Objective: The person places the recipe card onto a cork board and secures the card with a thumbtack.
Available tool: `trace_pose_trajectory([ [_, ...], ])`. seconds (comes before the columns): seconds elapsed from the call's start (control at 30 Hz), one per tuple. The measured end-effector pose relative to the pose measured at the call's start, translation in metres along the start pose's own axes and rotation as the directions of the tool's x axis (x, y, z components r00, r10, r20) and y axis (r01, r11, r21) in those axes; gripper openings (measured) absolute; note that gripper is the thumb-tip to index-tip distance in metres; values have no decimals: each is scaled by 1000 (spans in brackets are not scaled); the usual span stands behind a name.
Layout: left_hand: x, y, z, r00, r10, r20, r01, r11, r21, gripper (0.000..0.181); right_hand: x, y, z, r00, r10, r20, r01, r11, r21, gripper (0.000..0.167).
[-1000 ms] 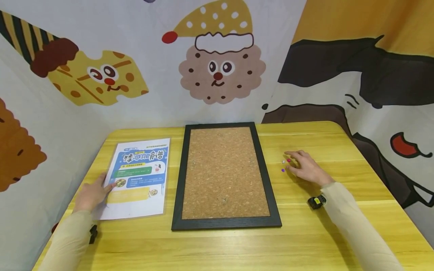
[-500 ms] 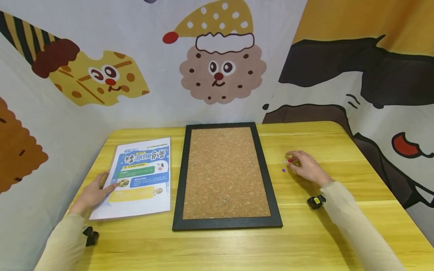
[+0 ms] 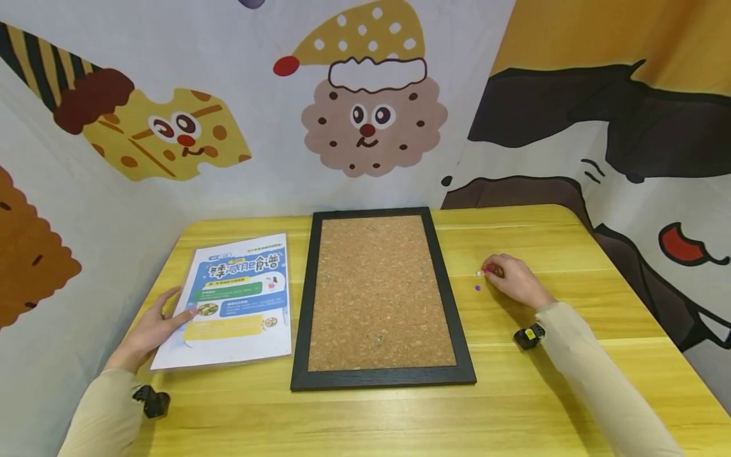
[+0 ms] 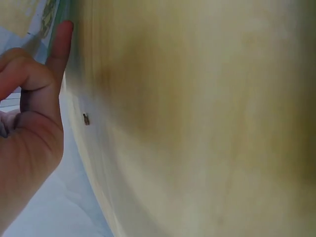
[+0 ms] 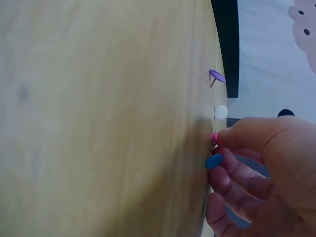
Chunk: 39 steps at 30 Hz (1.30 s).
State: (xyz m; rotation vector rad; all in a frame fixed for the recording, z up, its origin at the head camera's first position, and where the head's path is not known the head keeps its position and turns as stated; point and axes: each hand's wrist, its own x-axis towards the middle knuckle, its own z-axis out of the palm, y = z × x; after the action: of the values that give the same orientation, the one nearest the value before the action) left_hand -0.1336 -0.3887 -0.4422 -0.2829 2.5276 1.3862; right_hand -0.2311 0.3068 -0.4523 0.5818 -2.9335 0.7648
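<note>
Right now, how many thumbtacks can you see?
4. From the right wrist: purple tack at the top, white tack below it, pink tack pinched by the right hand, blue tack just below that. The hand may hide more.

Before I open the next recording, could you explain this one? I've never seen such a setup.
There is no machine: a person works bare-handed. The wide picture comes from a camera worn on the head; the two close ones come from a black camera on each wrist. On the table lie a black-framed cork board and, to its right, a purple pin and a white pin. The left grip holds a printed sheet by its left edge, thumb on top. The right grip appears to pinch a pink pin, with a blue pin close beside it.
</note>
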Motion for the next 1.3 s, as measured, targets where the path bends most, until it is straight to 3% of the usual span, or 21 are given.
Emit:
trace_pose_trajectory([
  [0.23, -2, 4, -2, 1000, 5, 10, -4, 997, -74, 88, 0, -3, -2, 1000, -7, -22, 8, 1000, 19, 4],
  [0.5, -5, 16, -9, 999, 28, 20, -24, 988, -151, 85, 3, -3, -2, 1000, -19, -14, 20, 999, 37, 9],
  [0.73, -6, 30, -15, 997, 41, 59, -20, 944, -331, 82, 6, -3, -2, 1000, -8, -7, 9, 999, 41, 11],
  [0.93, -8, 40, -17, 994, 78, 76, -38, 902, -430, 78, 10, -5, -4, 999, 33, 1, -33, 996, 80, 9],
  [1.3, -8, 58, -6, 978, 158, 137, -74, 875, -479, 74, 11, -11, -7, 997, 74, -17, -71, 989, 130, 14],
])
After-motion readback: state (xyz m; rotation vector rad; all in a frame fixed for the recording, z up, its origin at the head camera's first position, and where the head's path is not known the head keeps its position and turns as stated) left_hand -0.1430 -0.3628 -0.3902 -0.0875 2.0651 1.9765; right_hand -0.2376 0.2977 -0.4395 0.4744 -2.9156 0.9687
